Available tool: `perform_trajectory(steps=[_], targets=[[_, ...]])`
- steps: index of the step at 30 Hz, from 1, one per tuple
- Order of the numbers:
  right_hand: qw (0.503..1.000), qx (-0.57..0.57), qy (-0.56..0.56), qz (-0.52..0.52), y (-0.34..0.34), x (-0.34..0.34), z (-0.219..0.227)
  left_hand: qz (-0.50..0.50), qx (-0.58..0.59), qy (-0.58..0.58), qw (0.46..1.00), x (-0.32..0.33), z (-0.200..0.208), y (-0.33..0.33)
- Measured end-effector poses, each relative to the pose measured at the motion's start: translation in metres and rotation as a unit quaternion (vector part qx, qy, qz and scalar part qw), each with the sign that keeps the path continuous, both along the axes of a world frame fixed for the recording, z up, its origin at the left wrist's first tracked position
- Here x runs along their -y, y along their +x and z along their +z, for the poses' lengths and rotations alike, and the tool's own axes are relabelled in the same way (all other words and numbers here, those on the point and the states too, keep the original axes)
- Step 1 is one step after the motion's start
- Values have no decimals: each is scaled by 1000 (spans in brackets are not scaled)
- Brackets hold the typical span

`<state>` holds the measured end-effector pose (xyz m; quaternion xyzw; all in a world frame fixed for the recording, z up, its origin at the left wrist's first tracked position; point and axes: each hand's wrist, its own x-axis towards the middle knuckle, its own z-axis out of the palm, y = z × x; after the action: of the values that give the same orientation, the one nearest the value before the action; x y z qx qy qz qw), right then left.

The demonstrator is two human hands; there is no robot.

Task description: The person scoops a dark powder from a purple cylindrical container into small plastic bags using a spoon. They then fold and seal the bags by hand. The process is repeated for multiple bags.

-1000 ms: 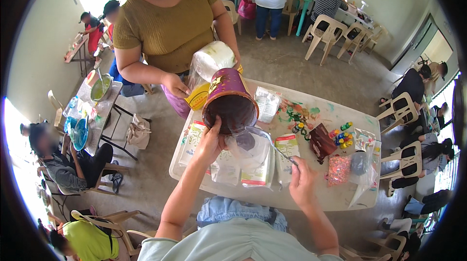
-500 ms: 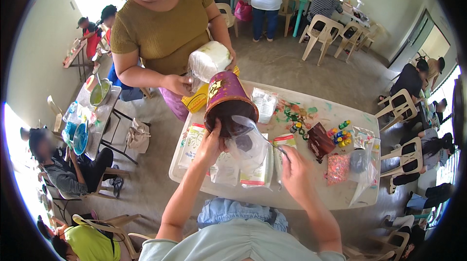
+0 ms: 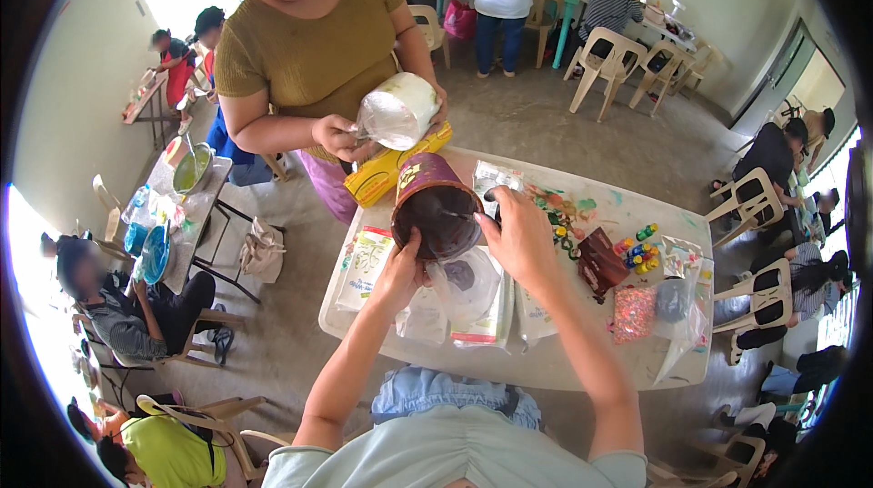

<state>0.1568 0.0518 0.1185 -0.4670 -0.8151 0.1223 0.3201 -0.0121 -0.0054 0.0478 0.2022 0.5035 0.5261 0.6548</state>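
Tub [image 3: 438, 175]: purple, yellow printed motif on wall, dark inside; centre of frame, tilted, mouth toward the lower edge, above the counter [image 3: 350, 325]. 
Left grip [image 3: 400, 275]: closed on the tub's lower rim, thumb over the edge. 
Right grip [image 3: 523, 231]: closed on a metal utensil [image 3: 457, 214], its far end inside the tub. 
Clear bag [image 3: 473, 301]: dark patch, just below the tub. 
White pack [image 3: 366, 262]: green plant print, lettering; left of the bag. 
Yellow box [image 3: 374, 181]: dark lettering; upper left of the tub. 
Small bottles [image 3: 645, 261]: coloured; right of centre.
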Motion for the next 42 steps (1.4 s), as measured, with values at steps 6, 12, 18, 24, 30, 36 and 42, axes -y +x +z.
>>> perform_trajectory(steps=[6,12,18,24,30,36,42], targets=[[1000,-19,2,12,-8,-10,2,-13,6,2,1000,1,3,-2],[998,-11,-26,51,-8,-20,1,2,-9,-2,1000,-2,0,0],[995,-31,-64,76,-4,-25,5,-61,-109,-14,992,0,-3,-9],[994,-65,-77,31,14,-42,2,-44,-174,24,983,8,16,-3],[914,-284,-282,-67,98,-34,-6,-72,-208,59,974,10,16,-9],[839,-399,-291,-230,210,61,-34,-69,-203,70,974,10,17,-19],[786,-407,-309,-347,253,148,-80,-47,-114,102,987,3,9,-24]])
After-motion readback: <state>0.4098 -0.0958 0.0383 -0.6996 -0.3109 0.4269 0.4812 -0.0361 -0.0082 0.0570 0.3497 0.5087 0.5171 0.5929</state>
